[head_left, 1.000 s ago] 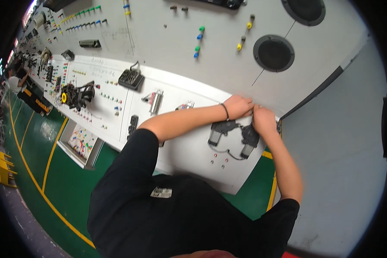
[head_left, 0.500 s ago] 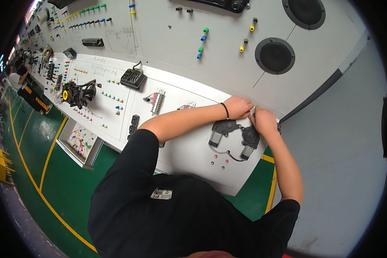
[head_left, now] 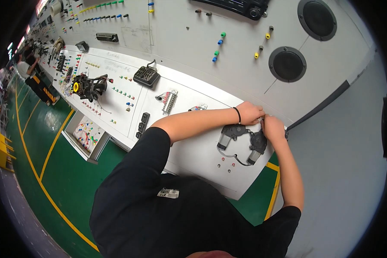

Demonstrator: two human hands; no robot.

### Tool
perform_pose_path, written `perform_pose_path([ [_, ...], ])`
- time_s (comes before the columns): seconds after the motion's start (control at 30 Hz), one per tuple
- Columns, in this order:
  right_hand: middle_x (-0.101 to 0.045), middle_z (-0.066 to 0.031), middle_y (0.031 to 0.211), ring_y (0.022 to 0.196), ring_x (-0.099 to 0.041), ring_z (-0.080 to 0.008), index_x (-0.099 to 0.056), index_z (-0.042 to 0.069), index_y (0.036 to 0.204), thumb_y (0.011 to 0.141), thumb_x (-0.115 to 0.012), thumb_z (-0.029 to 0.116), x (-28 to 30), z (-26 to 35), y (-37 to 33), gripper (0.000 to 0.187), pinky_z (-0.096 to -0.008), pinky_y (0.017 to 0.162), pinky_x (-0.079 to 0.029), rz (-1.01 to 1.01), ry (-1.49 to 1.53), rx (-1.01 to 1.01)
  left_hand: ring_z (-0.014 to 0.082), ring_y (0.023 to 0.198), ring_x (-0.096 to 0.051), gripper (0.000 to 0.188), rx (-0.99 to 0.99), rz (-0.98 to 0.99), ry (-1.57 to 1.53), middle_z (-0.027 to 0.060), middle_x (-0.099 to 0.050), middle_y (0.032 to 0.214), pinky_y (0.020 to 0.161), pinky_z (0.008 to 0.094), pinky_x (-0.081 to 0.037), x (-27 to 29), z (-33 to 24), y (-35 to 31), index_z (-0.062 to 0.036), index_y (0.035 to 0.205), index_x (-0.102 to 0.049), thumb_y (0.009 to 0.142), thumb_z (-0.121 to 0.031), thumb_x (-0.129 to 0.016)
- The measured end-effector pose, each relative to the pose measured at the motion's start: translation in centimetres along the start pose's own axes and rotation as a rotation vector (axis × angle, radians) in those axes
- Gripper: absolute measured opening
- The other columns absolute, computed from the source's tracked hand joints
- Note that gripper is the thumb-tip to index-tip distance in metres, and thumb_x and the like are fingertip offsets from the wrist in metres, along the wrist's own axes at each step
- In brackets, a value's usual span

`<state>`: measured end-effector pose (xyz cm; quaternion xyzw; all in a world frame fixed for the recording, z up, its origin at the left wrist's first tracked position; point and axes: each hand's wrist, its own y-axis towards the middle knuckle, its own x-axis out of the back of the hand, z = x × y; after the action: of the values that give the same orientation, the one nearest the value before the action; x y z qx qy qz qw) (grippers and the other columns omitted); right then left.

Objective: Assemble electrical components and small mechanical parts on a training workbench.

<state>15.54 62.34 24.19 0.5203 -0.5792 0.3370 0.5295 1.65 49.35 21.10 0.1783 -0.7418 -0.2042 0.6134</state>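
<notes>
My left hand [head_left: 250,113], with a black band at its wrist, reaches across to the far right part of the white panel. My right hand [head_left: 274,128] meets it there, and the fingertips of both are bent together. What they pinch, if anything, is hidden or too small to make out. Just below the hands, two small electric motors with black gear housings and silver bodies lie on the panel. The left motor [head_left: 233,131] is partly behind my left wrist; the right motor [head_left: 257,145] is beside my right hand. A grey cable [head_left: 226,153] runs between their lower ends.
Several small sockets [head_left: 228,165] stick up below the motors. Leftward are a finned black module [head_left: 146,76], a terminal strip [head_left: 169,102] and a black switch assembly [head_left: 89,87]. Round speakers [head_left: 287,64] sit in the upright panel. An open drawer [head_left: 91,151] holds coloured leads. Another person [head_left: 29,73] stands far left.
The whole view has shifted, so the bench appears slightly farther right and lower. Both hands stay together at the same spot by the motors, with only slight finger movement.
</notes>
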Motion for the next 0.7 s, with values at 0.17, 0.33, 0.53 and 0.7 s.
perform_pose_path([
  [0.17, -0.070, -0.0201, 0.087, 0.081, -0.068, -0.0387, -0.060, 0.002, 0.097, 0.089, -0.064, 0.024, 0.1, 0.3, 0.5, 0.024, -0.0499, 0.072, -0.055, -0.021, -0.019, 0.012, 0.0343, 0.082, -0.067, 0.020, -0.015, 0.035, 0.069, 0.0107, -0.062, 0.093, 0.071, 0.0458, -0.054, 0.0, 0.4, 0.5, -0.0075, 0.093, -0.062, 0.089, -0.027, -0.063],
  [0.33, -0.070, -0.0197, 0.086, 0.081, -0.068, -0.0380, -0.062, 0.002, 0.093, 0.090, -0.062, 0.025, 2.1, 1.5, -0.5, 0.023, -0.0492, 0.072, -0.055, 0.027, 0.014, 0.005, 0.0336, 0.083, -0.066, 0.020, 0.015, 0.012, 0.006, 0.0095, -0.062, 0.094, 0.070, 0.0463, -0.054, 0.1, 0.2, 0.0, -0.0066, 0.094, -0.062, 0.087, -0.025, -0.066],
  [0.53, -0.068, -0.0191, 0.083, 0.083, -0.067, -0.0378, -0.061, 0.002, 0.092, 0.086, -0.061, 0.016, 0.7, 0.7, -0.3, 0.016, -0.0492, 0.074, -0.054, -0.084, -0.019, 0.051, 0.0347, 0.081, -0.066, 0.020, -0.013, 0.027, 0.032, 0.0100, -0.062, 0.094, 0.070, 0.0464, -0.054, -0.1, 0.3, 0.0, -0.0079, 0.099, -0.064, 0.089, -0.025, -0.065],
  [0.7, -0.070, -0.0171, 0.087, 0.086, -0.069, -0.0344, -0.064, 0.003, 0.093, 0.085, -0.063, 0.016, 2.7, 1.8, -0.8, 0.015, -0.0461, 0.076, -0.055, -0.039, 0.026, 0.025, 0.0349, 0.084, -0.066, 0.018, 0.034, -0.001, -0.052, 0.0111, -0.063, 0.093, 0.071, 0.0472, -0.054, 0.1, 0.6, -0.3, -0.0082, 0.095, -0.061, 0.089, -0.025, -0.065],
])
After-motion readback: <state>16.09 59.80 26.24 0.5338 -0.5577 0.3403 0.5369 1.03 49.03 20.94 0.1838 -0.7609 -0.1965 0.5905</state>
